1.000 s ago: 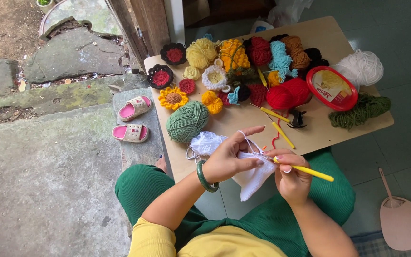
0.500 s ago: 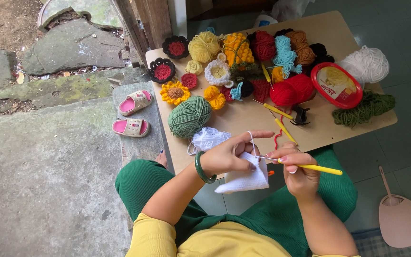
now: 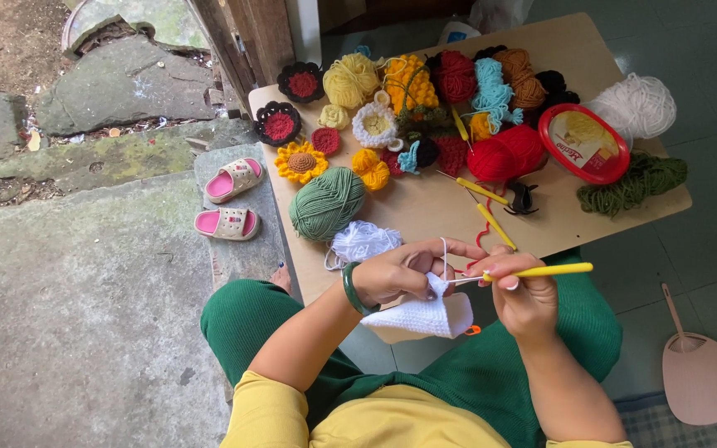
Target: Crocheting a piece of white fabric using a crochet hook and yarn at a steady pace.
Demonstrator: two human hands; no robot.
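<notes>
**Crocheting a white piece at the near edge of a crowded table**

The left hand is pinching the white crochet piece with fingers curled closed on its top edge, a strand of white yarn running over the raised forefinger. The right hand is closing around a yellow-handled crochet hook, thumb and fingers wrapped on the handle, its metal tip pointing toward nine o'clock into the fabric. The piece is hanging just off the table's near edge, above the lap in green trousers.

The piece looks light, soft and floppy; it is likely to sag wherever it is not held, so the firm stitched edge beside the hook seems the best place to grip. The yarn strand looks thin and could slip or snag.

The wooden table is lying at twelve o'clock from the hands, smooth and pale. A loose bundle of white yarn is sitting at eleven o'clock, touching a green yarn ball. Crocheted flowers, a red yarn ball, a red-rimmed lid and two spare yellow hooks are filling the rest.

At nine o'clock, a pair of pink sandals is resting on a concrete step, with mossy ground beyond. At four o'clock, a pink fan is lying on green tiles.
</notes>
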